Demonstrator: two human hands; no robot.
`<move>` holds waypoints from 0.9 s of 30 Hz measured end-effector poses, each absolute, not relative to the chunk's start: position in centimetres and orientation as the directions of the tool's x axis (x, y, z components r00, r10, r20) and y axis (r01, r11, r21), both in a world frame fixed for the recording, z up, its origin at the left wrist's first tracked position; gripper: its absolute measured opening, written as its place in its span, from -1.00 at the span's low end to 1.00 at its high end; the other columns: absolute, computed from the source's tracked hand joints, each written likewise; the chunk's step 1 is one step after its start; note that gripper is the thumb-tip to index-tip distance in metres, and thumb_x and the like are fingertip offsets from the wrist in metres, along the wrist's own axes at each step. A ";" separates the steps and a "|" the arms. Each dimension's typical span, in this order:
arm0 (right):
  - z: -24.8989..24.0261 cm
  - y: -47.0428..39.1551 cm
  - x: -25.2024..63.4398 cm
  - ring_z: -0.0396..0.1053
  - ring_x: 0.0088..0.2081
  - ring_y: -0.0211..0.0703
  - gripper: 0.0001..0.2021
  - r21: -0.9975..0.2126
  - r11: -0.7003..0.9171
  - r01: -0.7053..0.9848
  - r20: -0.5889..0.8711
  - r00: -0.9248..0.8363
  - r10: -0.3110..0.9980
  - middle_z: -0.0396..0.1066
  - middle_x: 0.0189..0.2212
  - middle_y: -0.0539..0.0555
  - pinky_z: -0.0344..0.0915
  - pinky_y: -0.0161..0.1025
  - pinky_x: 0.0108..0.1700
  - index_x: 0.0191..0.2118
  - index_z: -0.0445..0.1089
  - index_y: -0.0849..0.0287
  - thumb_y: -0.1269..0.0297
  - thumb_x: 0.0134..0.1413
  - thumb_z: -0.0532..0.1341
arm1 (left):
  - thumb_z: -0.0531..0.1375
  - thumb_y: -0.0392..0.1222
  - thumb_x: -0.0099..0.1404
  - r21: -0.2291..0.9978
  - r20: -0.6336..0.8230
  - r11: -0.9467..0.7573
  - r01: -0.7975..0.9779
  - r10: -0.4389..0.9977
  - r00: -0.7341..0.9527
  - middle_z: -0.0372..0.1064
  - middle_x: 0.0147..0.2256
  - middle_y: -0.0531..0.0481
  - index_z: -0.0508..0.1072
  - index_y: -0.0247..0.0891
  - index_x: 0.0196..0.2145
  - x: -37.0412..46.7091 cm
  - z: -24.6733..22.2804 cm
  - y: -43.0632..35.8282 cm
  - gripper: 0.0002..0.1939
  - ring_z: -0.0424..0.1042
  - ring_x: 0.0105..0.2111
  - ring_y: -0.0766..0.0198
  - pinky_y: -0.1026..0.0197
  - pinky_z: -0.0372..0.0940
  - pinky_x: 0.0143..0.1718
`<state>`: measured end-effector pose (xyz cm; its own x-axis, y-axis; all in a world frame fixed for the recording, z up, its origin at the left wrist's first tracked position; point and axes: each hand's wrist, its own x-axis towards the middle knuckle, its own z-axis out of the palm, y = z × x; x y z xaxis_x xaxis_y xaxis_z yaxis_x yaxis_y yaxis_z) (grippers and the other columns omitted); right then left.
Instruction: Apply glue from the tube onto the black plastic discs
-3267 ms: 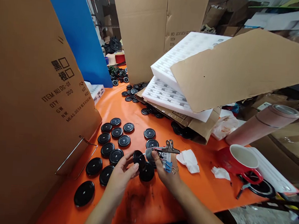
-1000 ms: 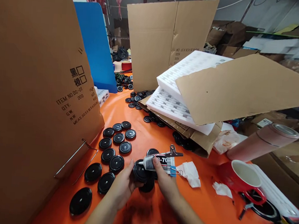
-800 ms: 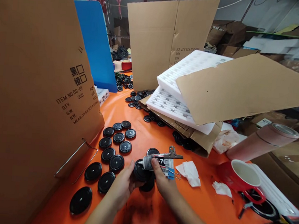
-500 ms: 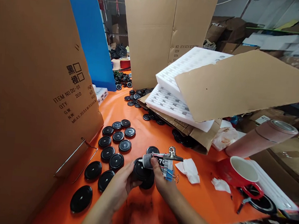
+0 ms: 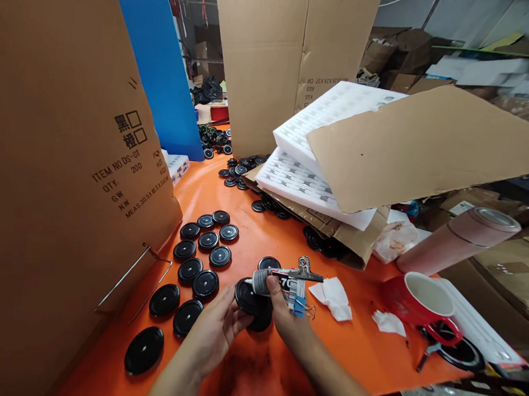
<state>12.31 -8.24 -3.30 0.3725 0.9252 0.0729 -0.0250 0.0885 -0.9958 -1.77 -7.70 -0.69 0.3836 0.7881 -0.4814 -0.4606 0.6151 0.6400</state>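
Note:
My left hand (image 5: 218,322) grips a round black disc (image 5: 246,296) by its edge and holds it tilted above the orange table. In my right hand (image 5: 285,312) is a glue tube (image 5: 280,283), lying sideways with its pale nozzle at the disc's upper face. A silver bulldog clip (image 5: 304,269) and a blue binder clip (image 5: 300,306) are clamped on the tube. Beneath and behind the held disc lie two more black discs, partly hidden. Several black discs (image 5: 204,285) with small pale centres are spread over the table to the left.
A large cardboard box (image 5: 62,206) walls off the left side. White foam trays (image 5: 312,177) lean under a cardboard sheet (image 5: 424,149) at the back right. A red mug (image 5: 403,303), a pink flask (image 5: 458,240) and crumpled tissue (image 5: 333,298) are on the right.
The camera view has shifted slightly. The disc and the tube's nozzle stay together in nearly the same place, while the left hand's fingers have spread a little under the disc.

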 end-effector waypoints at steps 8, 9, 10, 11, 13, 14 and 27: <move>-2.9 -8.3 12.3 0.42 -0.23 -0.07 -0.77 -0.993 0.083 -0.087 0.047 0.353 0.934 0.47 -0.30 0.07 0.33 -0.11 -0.09 -0.25 0.40 0.11 0.10 0.03 0.19 | 0.14 -0.18 0.24 0.625 -0.440 0.607 -0.491 0.794 0.420 0.42 -0.13 -0.10 0.42 -0.25 -0.11 -1.9 -0.4 -7.9 -0.74 0.42 -0.25 0.30 0.27 0.34 -0.18; -2.9 -8.3 12.2 0.42 -0.24 -0.07 -0.78 -0.991 0.092 -0.093 0.054 0.350 0.935 0.47 -0.30 0.07 0.33 -0.10 -0.10 -0.25 0.40 0.11 0.10 0.03 0.19 | 0.13 -0.15 0.25 0.621 -0.459 0.604 -0.499 0.797 0.393 0.42 -0.13 -0.09 0.42 -0.25 -0.13 -1.7 -0.3 -7.9 -0.75 0.42 -0.25 0.31 0.28 0.35 -0.20; -2.8 -8.3 12.2 0.42 -0.25 -0.08 -0.78 -0.990 0.099 -0.095 0.060 0.348 0.935 0.47 -0.30 0.07 0.34 -0.10 -0.10 -0.26 0.40 0.11 0.11 0.03 0.19 | 0.12 -0.13 0.26 0.621 -0.476 0.600 -0.505 0.800 0.366 0.42 -0.13 -0.09 0.42 -0.25 -0.13 -1.6 -0.3 -7.9 -0.74 0.42 -0.26 0.31 0.29 0.35 -0.22; -2.8 -8.3 12.2 0.42 -0.27 -0.08 -0.78 -0.990 0.103 -0.095 0.063 0.351 0.934 0.47 -0.31 0.08 0.34 -0.10 -0.11 -0.26 0.40 0.12 0.10 0.03 0.19 | 0.11 -0.11 0.26 0.622 -0.489 0.598 -0.505 0.801 0.346 0.42 -0.14 -0.09 0.42 -0.25 -0.13 -1.5 -0.3 -7.9 -0.74 0.42 -0.25 0.32 0.29 0.36 -0.23; -2.7 -8.3 12.2 0.42 -0.28 -0.07 -0.77 -0.991 0.106 -0.082 0.071 0.353 0.933 0.47 -0.33 0.09 0.35 -0.10 -0.13 -0.28 0.41 0.14 0.09 0.03 0.19 | 0.13 -0.11 0.25 0.629 -0.493 0.602 -0.492 0.798 0.347 0.43 -0.14 -0.08 0.41 -0.24 -0.12 -1.4 -0.3 -8.0 -0.73 0.42 -0.26 0.31 0.28 0.37 -0.23; -2.7 -8.3 12.3 0.43 -0.28 -0.06 -0.76 -0.992 0.106 -0.072 0.074 0.351 0.933 0.47 -0.33 0.09 0.35 -0.10 -0.13 -0.28 0.41 0.14 0.09 0.02 0.19 | 0.14 -0.12 0.25 0.634 -0.482 0.605 -0.481 0.796 0.366 0.43 -0.15 -0.08 0.40 -0.25 -0.11 -1.4 -0.3 -8.0 -0.73 0.42 -0.26 0.30 0.26 0.37 -0.23; -2.8 -8.0 12.3 0.44 -0.29 -0.08 -0.74 -0.989 0.096 -0.113 0.049 0.356 0.933 0.48 -0.33 0.08 0.35 -0.13 -0.15 -0.26 0.39 0.15 0.07 0.02 0.19 | 0.16 -0.12 0.22 0.624 -0.482 0.618 -0.478 0.786 0.387 0.44 -0.23 -0.08 0.41 -0.28 -0.14 -1.3 -0.5 -7.8 -0.73 0.43 -0.29 0.29 0.25 0.37 -0.24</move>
<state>12.26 -8.02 -2.75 0.3563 0.9331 0.0494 -0.1133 0.0956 -0.9890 -1.30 -7.82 -0.50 0.3872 0.7859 -0.4821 -0.4782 0.6182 0.6238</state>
